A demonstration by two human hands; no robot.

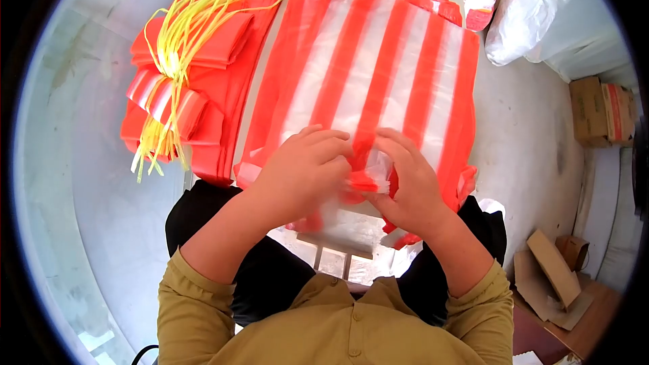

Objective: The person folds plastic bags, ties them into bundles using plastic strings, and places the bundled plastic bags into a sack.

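A stack of red-and-white striped plastic bags (378,67) lies spread in front of me. At its near edge, my left hand (307,169) has its fingers curled against the plastic, and its lower part is smeared by motion. My right hand (409,179) pinches a bunched piece of the striped plastic between thumb and fingers. A crumpled red and clear fold (365,181) shows between the two hands. What lies under the left fingers is hidden.
Folded red bags (233,105) lie at the left, topped by a bundle of yellow ties (179,47) and a rolled striped bag (165,98). A white sack (524,13) is at the upper right. Cardboard boxes (595,111) and flattened cardboard (551,277) lie at the right.
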